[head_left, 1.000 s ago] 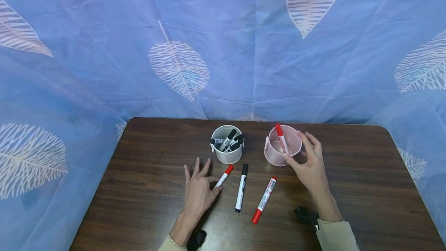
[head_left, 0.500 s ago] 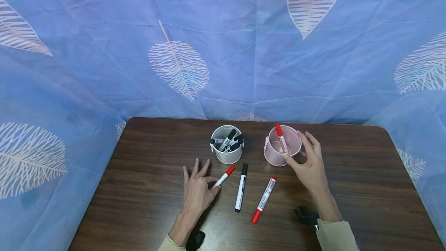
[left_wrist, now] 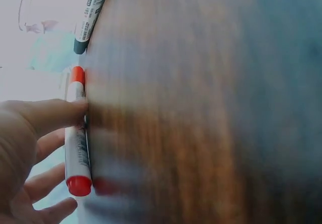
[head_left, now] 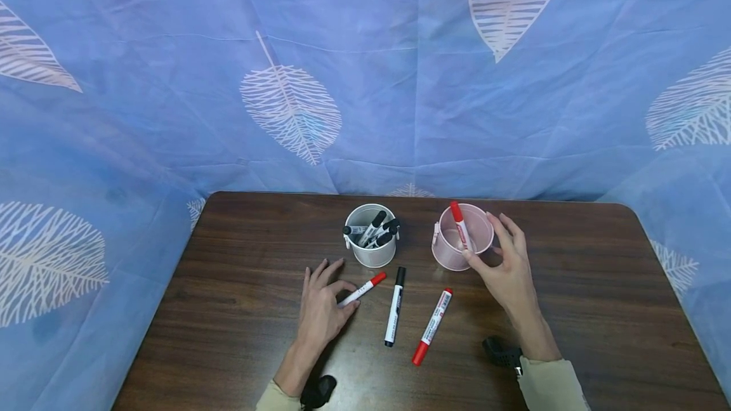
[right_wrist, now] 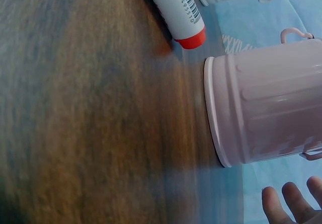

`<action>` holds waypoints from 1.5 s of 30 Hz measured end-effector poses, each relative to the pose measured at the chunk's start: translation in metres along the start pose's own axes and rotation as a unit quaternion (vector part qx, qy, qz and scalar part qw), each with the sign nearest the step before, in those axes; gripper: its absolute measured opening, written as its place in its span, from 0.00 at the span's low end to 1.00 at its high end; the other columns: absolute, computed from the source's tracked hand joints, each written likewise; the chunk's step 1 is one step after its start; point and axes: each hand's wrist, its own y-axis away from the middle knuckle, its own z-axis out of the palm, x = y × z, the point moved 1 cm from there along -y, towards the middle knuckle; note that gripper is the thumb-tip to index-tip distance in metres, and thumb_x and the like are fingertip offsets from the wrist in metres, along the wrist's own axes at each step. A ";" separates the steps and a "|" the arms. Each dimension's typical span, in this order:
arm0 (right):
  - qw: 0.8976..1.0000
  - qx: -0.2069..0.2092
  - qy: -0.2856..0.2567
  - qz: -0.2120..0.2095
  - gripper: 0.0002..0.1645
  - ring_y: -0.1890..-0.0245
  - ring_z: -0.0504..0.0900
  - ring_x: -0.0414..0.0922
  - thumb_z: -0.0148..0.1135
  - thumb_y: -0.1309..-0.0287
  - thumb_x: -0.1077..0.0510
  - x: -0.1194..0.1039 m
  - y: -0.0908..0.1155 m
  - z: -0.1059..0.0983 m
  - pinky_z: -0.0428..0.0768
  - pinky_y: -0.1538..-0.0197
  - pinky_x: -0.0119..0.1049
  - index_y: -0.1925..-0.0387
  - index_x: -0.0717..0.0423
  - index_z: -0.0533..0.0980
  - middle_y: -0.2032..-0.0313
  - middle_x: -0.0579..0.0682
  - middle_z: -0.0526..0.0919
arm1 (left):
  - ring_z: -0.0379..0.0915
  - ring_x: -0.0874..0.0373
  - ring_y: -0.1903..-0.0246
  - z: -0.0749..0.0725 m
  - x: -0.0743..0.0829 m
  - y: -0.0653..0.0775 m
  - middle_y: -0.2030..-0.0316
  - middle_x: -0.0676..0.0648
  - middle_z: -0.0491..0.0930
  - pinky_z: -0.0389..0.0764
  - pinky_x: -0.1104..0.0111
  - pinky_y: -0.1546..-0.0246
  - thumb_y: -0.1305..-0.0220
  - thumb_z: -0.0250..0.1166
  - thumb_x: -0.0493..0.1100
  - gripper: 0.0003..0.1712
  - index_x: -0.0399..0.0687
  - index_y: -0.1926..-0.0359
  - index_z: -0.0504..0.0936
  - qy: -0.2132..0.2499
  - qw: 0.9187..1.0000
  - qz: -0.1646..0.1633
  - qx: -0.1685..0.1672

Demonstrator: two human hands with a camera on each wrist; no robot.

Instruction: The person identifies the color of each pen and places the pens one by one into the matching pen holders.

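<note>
My left hand [head_left: 320, 311] pinches a white marker with a red cap [head_left: 361, 291] between thumb and index finger, low over the table. In the left wrist view the thumb lies across this marker [left_wrist: 76, 143], with the other fingers beyond it. At the pink bucket [head_left: 451, 259], my right hand [head_left: 507, 266] grips the rim, thumb on the near side and index finger on the right. Another red-capped marker [head_left: 460, 227] leans inside that bucket. The right wrist view shows the bucket's wall [right_wrist: 276, 103] and several fingertips [right_wrist: 274, 204]; the thumb is out of sight.
A black-capped marker [head_left: 394, 309] and a red marker [head_left: 432, 326] lie on the dark wooden table [head_left: 228, 284] between the hands. Behind them stands a white bucket [head_left: 374, 259] holding several black-capped markers [head_left: 374, 227]. A blue leaf-patterned cloth [head_left: 388, 113] hangs behind the table.
The marker in my left hand has turned flatter, its lower end swinging left. That hand's fingers have drawn closer together. The right hand stays at the pink bucket.
</note>
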 end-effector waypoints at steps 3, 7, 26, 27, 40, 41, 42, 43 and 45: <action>1.000 0.000 -0.009 0.000 0.53 0.35 0.66 0.60 0.78 0.52 0.59 0.000 0.000 0.001 0.74 0.47 0.64 0.26 0.43 0.63 0.28 0.60 0.57 | 0.67 0.38 0.36 0.001 -0.003 0.000 0.42 0.45 0.79 0.54 0.35 0.35 0.61 0.83 0.42 0.13 0.57 0.72 0.88 0.013 1.000 0.005 0.007; 1.000 -0.003 -0.013 0.000 0.53 0.35 0.66 0.61 0.78 0.52 0.60 -0.001 0.001 0.001 0.74 0.47 0.65 0.26 0.44 0.63 0.28 0.60 0.57 | 0.70 0.43 0.38 -0.001 -0.005 0.001 0.45 0.48 0.81 0.63 0.41 0.36 0.58 0.81 0.41 0.12 0.56 0.71 0.87 0.057 0.998 0.003 0.025; 1.000 -0.004 0.009 0.002 0.52 0.36 0.66 0.63 0.78 0.52 0.60 -0.002 0.002 -0.001 0.75 0.47 0.65 0.26 0.47 0.63 0.28 0.61 0.57 | 0.75 0.54 0.50 -0.022 0.001 -0.001 0.50 0.51 0.82 0.74 0.61 0.55 0.51 0.79 0.38 0.14 0.59 0.64 0.88 0.198 0.979 -0.007 0.040; 1.000 -0.003 0.009 0.002 0.52 0.36 0.67 0.62 0.78 0.52 0.60 -0.002 0.002 0.000 0.75 0.47 0.65 0.26 0.47 0.63 0.28 0.61 0.57 | 0.75 0.53 0.50 -0.024 0.002 -0.002 0.50 0.51 0.82 0.74 0.61 0.54 0.52 0.79 0.37 0.14 0.59 0.64 0.88 0.201 0.979 0.002 0.044; 1.000 -0.007 0.009 0.012 0.52 0.36 0.66 0.63 0.77 0.50 0.59 -0.002 0.001 0.000 0.74 0.46 0.65 0.26 0.42 0.62 0.28 0.59 0.56 | 0.74 0.47 0.51 -0.053 0.012 -0.021 0.51 0.46 0.82 0.74 0.54 0.54 0.59 0.81 0.35 0.16 0.52 0.65 0.90 0.228 0.959 0.119 0.118; 1.000 -0.007 0.010 0.012 0.52 0.36 0.66 0.63 0.77 0.50 0.59 -0.002 0.001 0.000 0.75 0.46 0.64 0.26 0.42 0.62 0.28 0.59 0.56 | 0.74 0.47 0.51 -0.054 0.013 -0.022 0.52 0.45 0.82 0.74 0.54 0.54 0.60 0.81 0.35 0.16 0.51 0.65 0.90 0.229 0.958 0.123 0.125; 1.000 -0.007 0.011 0.010 0.52 0.36 0.66 0.63 0.77 0.51 0.59 -0.002 0.001 0.000 0.75 0.46 0.64 0.26 0.42 0.62 0.27 0.60 0.56 | 0.74 0.47 0.51 -0.056 0.014 -0.023 0.52 0.44 0.82 0.74 0.54 0.53 0.60 0.81 0.34 0.17 0.51 0.66 0.90 0.228 0.956 0.126 0.131; 1.000 -0.007 0.011 0.009 0.52 0.36 0.66 0.63 0.77 0.51 0.59 -0.002 0.001 0.000 0.75 0.46 0.64 0.26 0.42 0.62 0.27 0.60 0.56 | 0.74 0.47 0.51 -0.057 0.015 -0.024 0.52 0.44 0.82 0.74 0.54 0.53 0.61 0.81 0.34 0.17 0.51 0.65 0.90 0.228 0.956 0.128 0.134; 1.000 -0.006 0.012 0.007 0.53 0.36 0.66 0.63 0.77 0.51 0.59 -0.002 0.001 0.001 0.75 0.46 0.64 0.26 0.43 0.62 0.27 0.60 0.56 | 0.74 0.47 0.51 -0.060 0.016 -0.026 0.52 0.44 0.82 0.74 0.53 0.53 0.60 0.81 0.35 0.16 0.50 0.65 0.90 0.228 0.955 0.132 0.137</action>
